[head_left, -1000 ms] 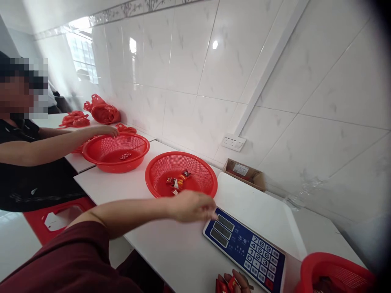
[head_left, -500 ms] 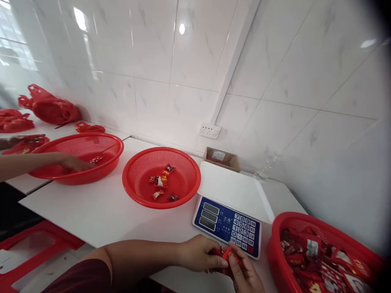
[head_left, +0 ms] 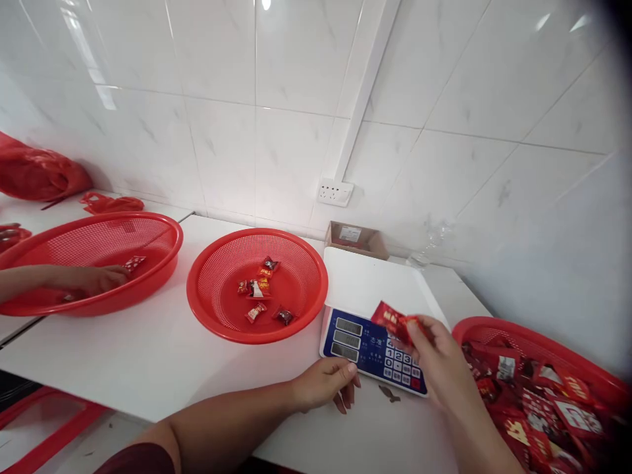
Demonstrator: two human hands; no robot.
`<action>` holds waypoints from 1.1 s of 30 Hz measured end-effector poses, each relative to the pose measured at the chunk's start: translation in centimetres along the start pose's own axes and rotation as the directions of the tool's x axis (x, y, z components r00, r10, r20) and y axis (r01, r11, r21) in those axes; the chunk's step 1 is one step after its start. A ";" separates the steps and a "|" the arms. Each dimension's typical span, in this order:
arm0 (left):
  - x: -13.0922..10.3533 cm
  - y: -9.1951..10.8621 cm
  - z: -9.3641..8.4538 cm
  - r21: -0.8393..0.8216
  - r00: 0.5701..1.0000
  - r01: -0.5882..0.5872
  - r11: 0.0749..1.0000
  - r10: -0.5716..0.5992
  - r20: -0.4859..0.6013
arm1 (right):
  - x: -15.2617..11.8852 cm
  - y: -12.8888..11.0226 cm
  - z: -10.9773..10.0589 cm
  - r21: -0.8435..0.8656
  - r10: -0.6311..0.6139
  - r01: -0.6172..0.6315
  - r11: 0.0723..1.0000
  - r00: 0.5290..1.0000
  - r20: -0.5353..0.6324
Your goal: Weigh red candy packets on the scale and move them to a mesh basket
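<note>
My right hand [head_left: 437, 352] is raised over the scale's keypad, its fingers pinching a red wrapped candy [head_left: 392, 320] by one end. My left hand [head_left: 328, 385] hangs at the scale's front edge, fingers loosely bent and apart, with nothing seen in it. Between the hands is a small dark brown piece [head_left: 389, 394], too blurred to name. The electronic scale [head_left: 345, 339] has a blue panel and a white pan. Left of it, a round red basket [head_left: 197, 296] contains several wrapped candies [head_left: 258, 288]. At the right, another red basket [head_left: 459, 329] is heaped with red candy packets [head_left: 538, 411].
Another person's hand [head_left: 93, 280] reaches into a red basket [head_left: 170, 263] on the left. A cardboard box [head_left: 358, 240] and a clear plastic item [head_left: 432, 243] stand behind the scale, by the wall. Red bags [head_left: 44, 172] lie at the far left.
My hands have come apart. My right hand has lifted a red candy up over the scale, while my left hand has loosened its fingers. The view has shifted to the right.
</note>
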State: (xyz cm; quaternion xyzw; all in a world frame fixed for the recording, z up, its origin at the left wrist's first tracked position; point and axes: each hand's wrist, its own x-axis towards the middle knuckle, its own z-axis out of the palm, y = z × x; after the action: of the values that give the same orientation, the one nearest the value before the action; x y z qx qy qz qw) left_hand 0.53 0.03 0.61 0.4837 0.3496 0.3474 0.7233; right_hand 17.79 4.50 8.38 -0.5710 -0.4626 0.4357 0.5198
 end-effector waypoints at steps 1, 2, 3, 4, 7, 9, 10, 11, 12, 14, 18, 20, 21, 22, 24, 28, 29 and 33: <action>0.0 0.0 0.0 -0.006 1.000 0.004 1.000 -0.004 0.001 | 1.2 -0.4 0.5 0.019 -0.033 0.033 0.999 0.999 -0.009; 0.0 -0.1 0.0 -0.012 1.000 0.007 1.000 -0.007 0.011 | 2.4 -0.7 1.1 0.020 -0.053 0.053 0.998 0.999 -0.004; 0.0 -0.1 0.0 -0.017 1.000 0.007 1.000 -0.007 0.023 | 3.4 -1.0 1.6 -0.020 -0.068 0.068 0.997 0.998 0.006; 0.0 -0.1 0.0 -0.024 0.999 0.002 1.000 -0.002 0.032 | 4.3 -1.1 2.0 -0.105 -0.085 0.085 0.991 0.996 0.009; -0.1 0.2 -0.2 -0.069 0.998 -0.063 0.996 0.063 -0.005 | 6.2 -1.3 2.6 -0.487 -0.187 0.160 0.859 0.982 -0.008; 0.0 0.7 -0.6 -0.121 0.984 -0.157 0.980 0.144 -0.110 | 6.8 -1.4 2.5 -0.655 -0.280 0.210 0.726 0.960 -0.003; 0.1 0.9 -0.9 -0.147 0.966 -0.212 0.966 0.185 -0.180 | 7.0 -1.6 2.4 -0.693 -0.313 0.229 0.683 0.950 0.005; 0.2 1.2 -1.3 -0.169 0.942 -0.265 0.949 0.218 -0.255 | 7.2 -1.7 2.3 -0.717 -0.334 0.241 0.654 0.943 0.012; 0.2 1.5 -1.6 -0.187 0.914 -0.313 0.931 0.242 -0.326 | 7.3 -1.8 2.1 -0.736 -0.339 0.241 0.633 0.941 0.017; 0.4 1.9 -2.1 -0.204 0.860 -0.382 0.902 0.266 -0.436 | 7.6 -2.1 1.8 -0.761 -0.313 0.215 0.612 0.950 0.017; 0.4 2.2 -2.7 -0.172 0.811 -0.427 0.887 0.292 -0.507 | 8.4 -2.2 1.4 -0.770 -0.224 0.157 0.618 0.974 0.019; 0.4 2.1 -2.7 -0.150 0.789 -0.445 0.883 0.308 -0.532 | 8.7 -2.1 1.3 -0.763 -0.211 0.170 0.623 0.977 0.045; 0.3 2.1 -2.7 -0.143 0.778 -0.452 0.881 0.311 -0.545 | 8.7 -2.1 1.2 -0.766 -0.218 0.184 0.616 0.974 0.058; 0.3 2.1 -2.7 -0.136 0.769 -0.456 0.879 0.313 -0.557 | 8.7 -2.2 0.9 -0.773 -0.230 0.197 0.603 0.971 0.068; 0.2 2.2 -2.7 -0.120 0.751 -0.459 0.880 0.312 -0.582 | 8.4 -2.5 -0.1 -0.790 -0.252 0.210 0.577 0.965 0.072; -0.1 2.7 -2.6 -0.103 0.717 -0.480 0.871 0.322 -0.618 | 7.9 -3.2 -4.6 -0.836 -0.264 0.167 0.523 0.964 0.027; -0.1 2.8 -2.6 -0.109 0.720 -0.480 0.870 0.320 -0.616 | 7.7 -3.3 -6.2 -0.854 -0.252 0.141 0.501 0.968 0.012; -0.1 2.6 -2.5 -0.128 0.803 -0.426 0.896 0.309 -0.509 | 7.1 -2.6 -12.2 -0.901 -0.084 0.058 0.431 0.996 0.024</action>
State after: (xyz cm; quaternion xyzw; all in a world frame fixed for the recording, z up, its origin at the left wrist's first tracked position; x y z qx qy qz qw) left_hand -2.03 1.83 2.34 0.3529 0.3715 0.6285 0.5852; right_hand 30.89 9.24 11.83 -0.7453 -0.6405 0.0937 0.1596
